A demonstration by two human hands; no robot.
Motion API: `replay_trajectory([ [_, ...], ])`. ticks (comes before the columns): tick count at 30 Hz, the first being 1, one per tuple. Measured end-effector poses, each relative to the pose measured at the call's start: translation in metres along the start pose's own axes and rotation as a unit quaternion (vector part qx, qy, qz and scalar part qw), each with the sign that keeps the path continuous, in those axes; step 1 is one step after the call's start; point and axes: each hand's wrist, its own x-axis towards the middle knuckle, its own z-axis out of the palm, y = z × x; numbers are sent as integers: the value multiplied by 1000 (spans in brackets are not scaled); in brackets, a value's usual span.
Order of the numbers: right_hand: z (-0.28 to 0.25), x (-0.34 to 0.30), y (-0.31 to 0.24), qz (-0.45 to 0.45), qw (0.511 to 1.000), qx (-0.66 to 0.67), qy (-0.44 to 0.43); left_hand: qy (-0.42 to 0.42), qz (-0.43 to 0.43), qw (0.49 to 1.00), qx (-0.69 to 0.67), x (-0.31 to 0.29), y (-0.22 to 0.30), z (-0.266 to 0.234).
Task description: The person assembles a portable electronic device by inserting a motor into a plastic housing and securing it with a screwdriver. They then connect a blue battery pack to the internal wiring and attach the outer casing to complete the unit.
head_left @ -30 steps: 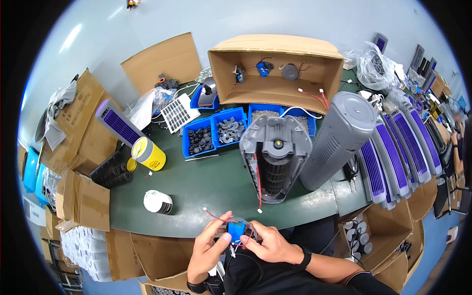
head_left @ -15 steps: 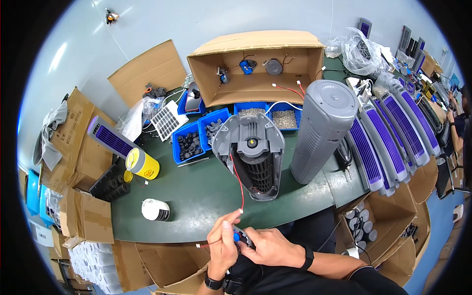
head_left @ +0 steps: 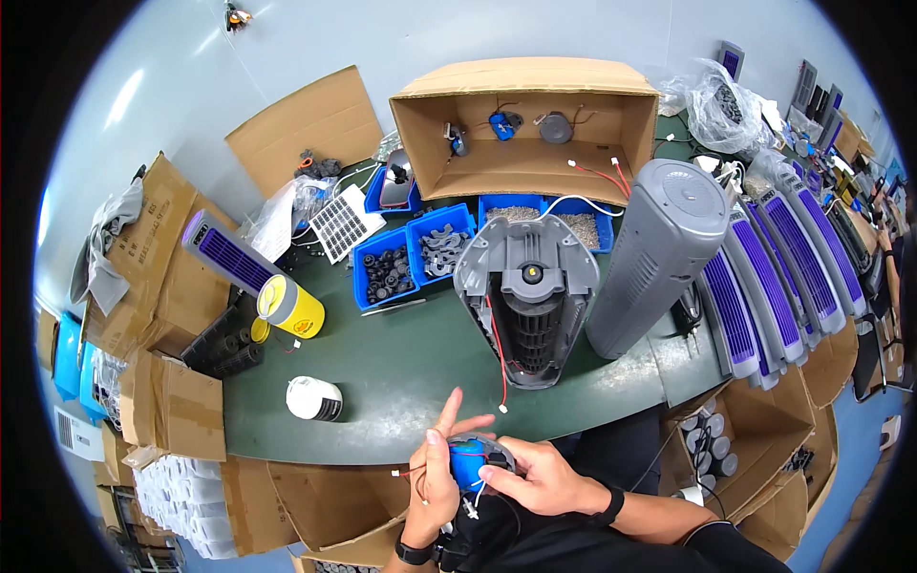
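Observation:
Close to my body, past the table's front edge, both hands hold a rounded grey plastic part with a blue wrapped block point(head_left: 466, 464) in it, perhaps a battery pack. Thin wires with white plugs trail from it. My left hand point(head_left: 436, 487) supports its left side, with the index finger stretched out. Wrapped round the right side, my right hand point(head_left: 546, 477) presses its thumb on the blue block. Ahead on the table stands an open grey fan housing point(head_left: 473, 272) with a black ribbed rotor point(head_left: 535, 329). A red wire point(head_left: 499, 353) hangs from it, ending in a white plug.
Right of the housing stands a grey tower fan point(head_left: 650, 258), beside several purple-fronted fans point(head_left: 778, 277). Behind are blue bins point(head_left: 365, 291) of small parts and an open cardboard box point(head_left: 525, 81). A yellow container point(head_left: 304, 311) and a white jar point(head_left: 308, 398) stand left on the green table point(head_left: 401, 372).
The held part has turned, so its blue block now faces up. My left fingers have spread, and my right thumb has come onto the block. The whole view has shifted slightly.

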Motion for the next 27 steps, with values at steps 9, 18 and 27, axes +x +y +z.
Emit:
replay_trajectory([
  [9,4,1,2,61,964,257,-30,-66,-16,989,-130,-4,-6,-5],
  [18,6,-2,-7,26,981,192,11,-130,-97,967,-197,-5,-5,-9],
  [27,0,-2,-6,19,983,179,22,26,18,999,32,-16,5,15],
])
